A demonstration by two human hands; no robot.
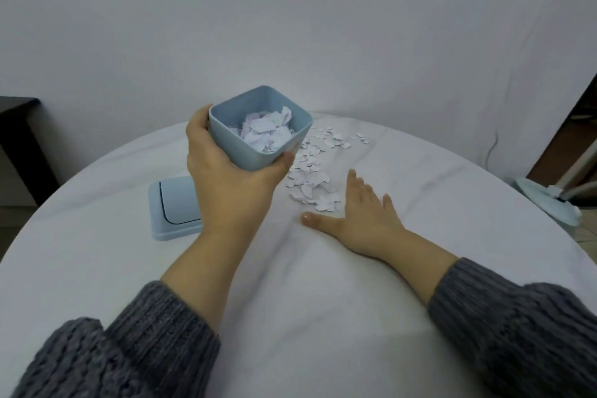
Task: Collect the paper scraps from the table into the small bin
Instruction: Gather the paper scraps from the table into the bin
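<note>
Left hand (pixel 226 168) is wrapped around the small blue bin (pixel 258 129), fingers curled up one side and thumb hooked over the near corner, holding it up off the worktop (pixel 323 300) and tipped a bit toward the camera. You can see right into it, and it's already got a decent pile of white paper scraps (pixel 268 131) inside.

Right hand (pixel 365 216) is lying flat on the white cloth, fingers straight and spread, thumb stuck out to the left, holding nothing. Its fingertips sit just beside the near end of the loose scraps (pixel 313 174), maybe touching a couple, hard to say.

Those loose scraps trail in a messy band from just past the right hand up toward the far edge of the worktop, passing under and behind the bin.

The bin's lid (pixel 172 207), same pale blue, lies flat on the worktop to the left of the left wrist. Both arms are in grey knit sleeves (pixel 129 349). A pale blue lamp base (pixel 546 200) shows off the right edge.
</note>
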